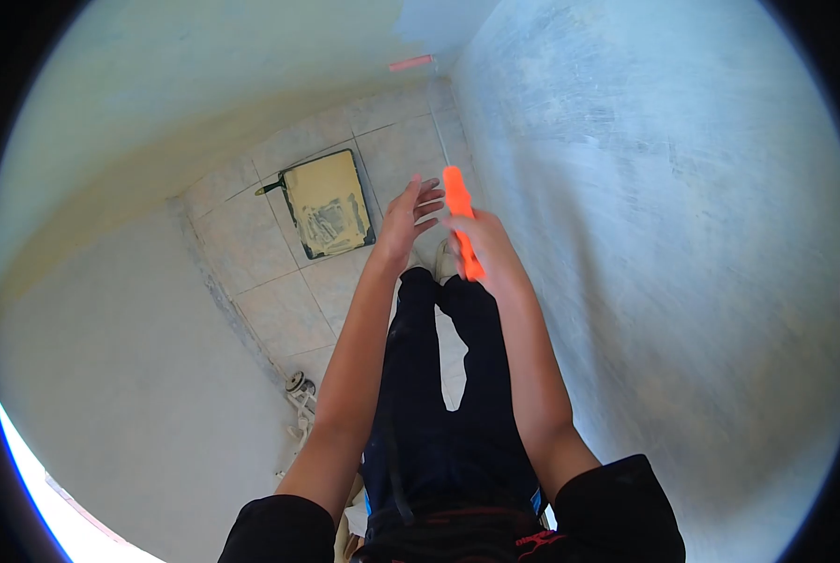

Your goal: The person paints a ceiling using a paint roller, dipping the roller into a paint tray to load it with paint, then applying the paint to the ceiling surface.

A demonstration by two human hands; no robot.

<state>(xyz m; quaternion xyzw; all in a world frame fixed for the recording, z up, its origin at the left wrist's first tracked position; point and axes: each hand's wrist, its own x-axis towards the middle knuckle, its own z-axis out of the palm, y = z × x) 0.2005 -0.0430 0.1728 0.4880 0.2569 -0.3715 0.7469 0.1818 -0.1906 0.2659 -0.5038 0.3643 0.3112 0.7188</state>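
Note:
My right hand [484, 251] is closed round the orange handle [459, 211] of a paint roller. From the handle a thin metal rod runs up to a narrow pinkish roller head [410, 64], which is near the far wall. My left hand [410, 214] is just left of the handle, apart from it, with its fingers spread and nothing in them. On the floor to the left of my left hand lies a dark-rimmed paint tray [371, 225] with pale yellow paint in it. A brush handle [270, 188] sticks out at the tray's left edge.
Pale walls stand ahead [251, 75], at the left [129, 375] and close at the right [664, 235]. Light tiles [237, 249] cover the floor. A small wheeled metal object [298, 387] lies by the left wall. My shoes [446, 263] are below my hands.

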